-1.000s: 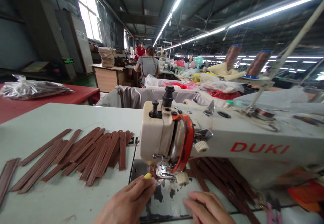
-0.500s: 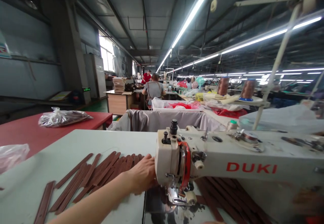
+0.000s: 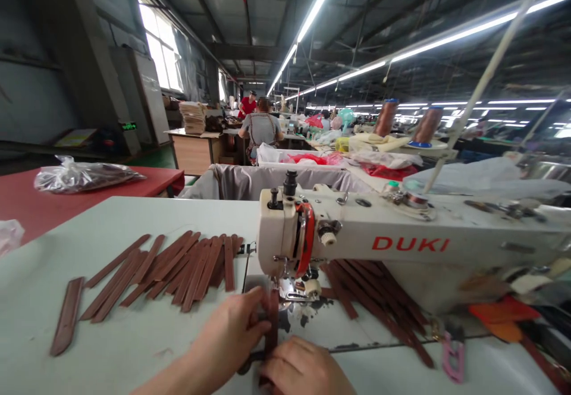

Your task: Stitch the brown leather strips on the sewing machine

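Observation:
A brown leather-like strip runs lengthwise from the needle area of the white sewing machine towards me. My left hand pinches the strip from its left side, with thumb and fingers closed. Lower down, my right hand has its fingers curled over the near end of the same strip. Part of a small black object shows below my left hand; its kind is hidden. Left of the machine lies a loose pile of similar brown strips, and more brown strips lie under the machine arm.
A pink-handled tool and an orange-red piece lie at the right. Behind the machine stands a cloth-lined bin. On the red table rests a plastic bag. Co-workers are farther back.
My left hand has come back from beside the machine head towards me, onto a strip at the needle area. My right hand has come fully into view. The camera has tilted down.

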Motion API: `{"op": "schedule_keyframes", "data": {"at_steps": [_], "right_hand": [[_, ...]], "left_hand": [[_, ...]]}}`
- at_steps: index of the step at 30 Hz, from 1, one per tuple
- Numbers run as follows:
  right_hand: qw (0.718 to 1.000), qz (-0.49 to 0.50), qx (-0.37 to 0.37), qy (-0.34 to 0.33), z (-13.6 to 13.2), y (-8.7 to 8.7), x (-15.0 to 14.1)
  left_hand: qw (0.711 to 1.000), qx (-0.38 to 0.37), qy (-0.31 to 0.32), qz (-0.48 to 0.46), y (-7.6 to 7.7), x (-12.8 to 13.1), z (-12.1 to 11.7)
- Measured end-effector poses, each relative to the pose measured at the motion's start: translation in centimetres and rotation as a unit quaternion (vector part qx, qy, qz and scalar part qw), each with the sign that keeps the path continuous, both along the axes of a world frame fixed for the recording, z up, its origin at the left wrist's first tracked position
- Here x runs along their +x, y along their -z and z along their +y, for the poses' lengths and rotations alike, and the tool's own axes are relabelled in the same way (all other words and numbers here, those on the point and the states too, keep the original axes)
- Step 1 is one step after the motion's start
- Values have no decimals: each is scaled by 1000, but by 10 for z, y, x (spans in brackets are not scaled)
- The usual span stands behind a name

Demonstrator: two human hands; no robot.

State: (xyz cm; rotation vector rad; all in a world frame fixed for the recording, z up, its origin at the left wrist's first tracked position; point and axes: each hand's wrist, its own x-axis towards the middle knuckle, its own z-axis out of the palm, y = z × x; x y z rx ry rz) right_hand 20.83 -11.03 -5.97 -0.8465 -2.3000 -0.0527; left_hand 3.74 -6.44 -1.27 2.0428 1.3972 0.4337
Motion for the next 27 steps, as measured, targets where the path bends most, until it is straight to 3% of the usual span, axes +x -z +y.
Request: {"op": "schedule_keyframes", "data": {"at_steps": [3, 6, 8, 15, 18, 20, 22, 25, 27], "right_hand": [[1000, -14, 19, -3, 9, -9, 8], [1000, -18, 12, 1, 9, -16, 14], [1000, -10, 14, 1, 9, -16, 15], [998, 38, 41, 16, 12, -8, 5], [999, 45, 25, 10, 11, -19, 9], [998, 50, -38, 21, 14, -33, 23], [988, 45, -112, 100, 22, -50, 44], [938, -33, -186, 290, 44, -67, 75], [913, -82, -212, 340, 60, -68, 88]], "left_hand": [[989, 126, 82, 13, 1, -7, -7], [917, 341, 205, 16, 11, -10, -12], [878, 424, 222, 30, 16, -10, -13], [873, 438, 204, 67, 9, -5, -10], [865, 452, 203, 79, 7, -5, -9], [863, 460, 193, 81, 8, -4, -10], [870, 458, 167, 77, 9, -4, -10], [884, 444, 128, 70, 10, -4, -13], [888, 438, 123, 60, 8, -3, -14]]}}
